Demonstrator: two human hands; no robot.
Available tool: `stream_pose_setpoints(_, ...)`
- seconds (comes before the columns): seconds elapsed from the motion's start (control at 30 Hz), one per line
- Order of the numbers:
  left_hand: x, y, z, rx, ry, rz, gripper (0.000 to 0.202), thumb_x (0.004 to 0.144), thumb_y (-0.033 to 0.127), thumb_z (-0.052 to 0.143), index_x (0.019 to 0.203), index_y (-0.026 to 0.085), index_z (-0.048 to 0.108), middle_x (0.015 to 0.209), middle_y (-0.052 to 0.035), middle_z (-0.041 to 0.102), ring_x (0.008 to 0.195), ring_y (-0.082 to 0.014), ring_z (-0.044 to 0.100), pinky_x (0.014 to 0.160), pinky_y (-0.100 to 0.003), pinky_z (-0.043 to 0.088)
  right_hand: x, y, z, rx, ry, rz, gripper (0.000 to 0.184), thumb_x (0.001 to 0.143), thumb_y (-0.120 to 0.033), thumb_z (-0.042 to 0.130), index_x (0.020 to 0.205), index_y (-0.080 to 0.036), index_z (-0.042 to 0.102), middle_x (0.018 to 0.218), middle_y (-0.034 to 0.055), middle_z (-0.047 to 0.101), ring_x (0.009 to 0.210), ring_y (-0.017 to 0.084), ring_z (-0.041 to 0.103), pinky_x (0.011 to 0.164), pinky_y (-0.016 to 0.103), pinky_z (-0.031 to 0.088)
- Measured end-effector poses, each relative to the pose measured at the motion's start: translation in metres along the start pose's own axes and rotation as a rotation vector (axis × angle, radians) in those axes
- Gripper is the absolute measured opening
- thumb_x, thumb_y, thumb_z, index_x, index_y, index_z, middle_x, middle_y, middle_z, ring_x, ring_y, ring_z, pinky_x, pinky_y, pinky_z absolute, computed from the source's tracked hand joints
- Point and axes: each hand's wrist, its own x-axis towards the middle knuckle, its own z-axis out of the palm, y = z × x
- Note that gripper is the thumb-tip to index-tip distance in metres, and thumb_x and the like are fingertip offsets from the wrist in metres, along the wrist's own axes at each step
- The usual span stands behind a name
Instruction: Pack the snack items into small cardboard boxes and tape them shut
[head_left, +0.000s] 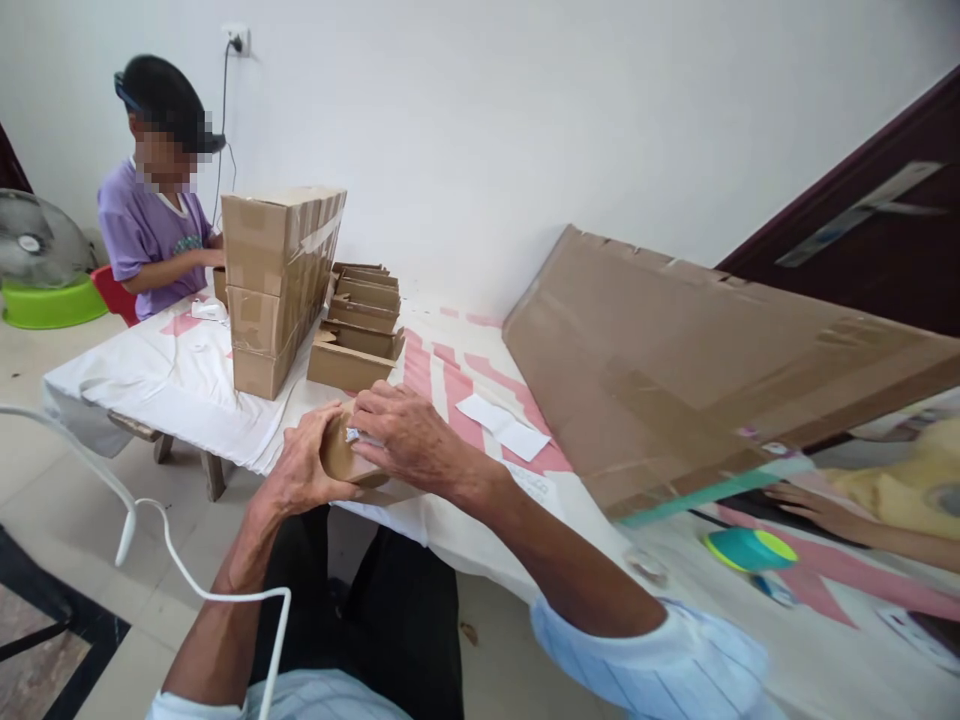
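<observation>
My left hand (311, 462) is wrapped round a small brown cardboard box (341, 458), its thumb and fingers on the sides. The box is tilted above the table's front edge, close to my lap, and shows a curved brown face. My right hand (409, 435) reaches over the box with its fingers bent and pinched. A small white and bluish bit (364, 437), too small to name, shows at its fingertips against the box. The right side of the box is partly hidden by this hand. Just beyond stands a row of open cardboard boxes (352, 368).
Taped cardboard boxes (259, 290) are stacked on the white-and-pink tablecloth (180, 390). A folded white paper (502, 427) lies to the right. A large cardboard panel (675, 370) leans across the right side. A person in purple (154, 230) works at the far left. Another person's arm (832, 515) rests at right.
</observation>
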Motion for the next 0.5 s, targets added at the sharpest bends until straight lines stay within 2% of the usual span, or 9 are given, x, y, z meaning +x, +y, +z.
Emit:
stream_pose_setpoints(0.17, -0.0004, 0.0039, 0.0027, 0.027, -0.006, 0.021, 0.112, 0.059, 0.036, 0.103, 0.156, 0.029, 0.049, 0.163, -0.0166, 0.052, 0.151, -0.0468, 0.046, 0.127, -0.069, 0.031, 0.0013, 0.0011, -0.0020, -0.061, -0.041, -0.024, 0.014, 0.097, -0.016, 0.068, 0.085, -0.020, 0.074, 0.089, 0.0085, 0.070, 0.089, 0.024, 0.056, 0.076, 0.038, 0.036)
stream_pose_setpoints(0.3, -0.0004, 0.0043, 0.0034, 0.032, -0.010, 0.026, 0.110, 0.059, 0.036, 0.102, 0.156, 0.030, 0.049, 0.163, -0.0157, 0.052, 0.151, -0.0466, 0.046, 0.127, -0.068, 0.030, 0.0001, 0.0005, -0.0018, -0.037, -0.034, -0.025, 0.022, 0.099, -0.014, 0.064, 0.079, -0.019, 0.072, 0.086, 0.0079, 0.070, 0.087, 0.023, 0.056, 0.075, 0.037, 0.036)
stream_pose_setpoints(0.4, -0.0008, 0.0041, 0.0022, 0.026, -0.019, 0.020, 0.110, 0.060, 0.036, 0.102, 0.156, 0.030, 0.050, 0.163, -0.0161, 0.052, 0.152, -0.0474, 0.046, 0.127, -0.069, 0.031, -0.0027, 0.0013, -0.0017, 0.145, 0.058, 0.057, 0.022, 0.101, -0.015, 0.059, 0.083, -0.019, 0.071, 0.086, 0.0068, 0.071, 0.084, 0.021, 0.059, 0.076, 0.035, 0.041)
stream_pose_setpoints(0.5, -0.0012, 0.0048, -0.0003, 0.027, -0.012, 0.012, 0.108, 0.060, 0.037, 0.101, 0.155, 0.031, 0.051, 0.162, -0.0156, 0.052, 0.151, -0.0473, 0.046, 0.127, -0.068, 0.032, -0.0077, 0.0037, -0.0047, 0.517, 0.205, 0.199, 0.019, 0.102, -0.020, 0.057, 0.091, -0.021, 0.072, 0.090, 0.0042, 0.073, 0.083, 0.019, 0.064, 0.077, 0.033, 0.047)
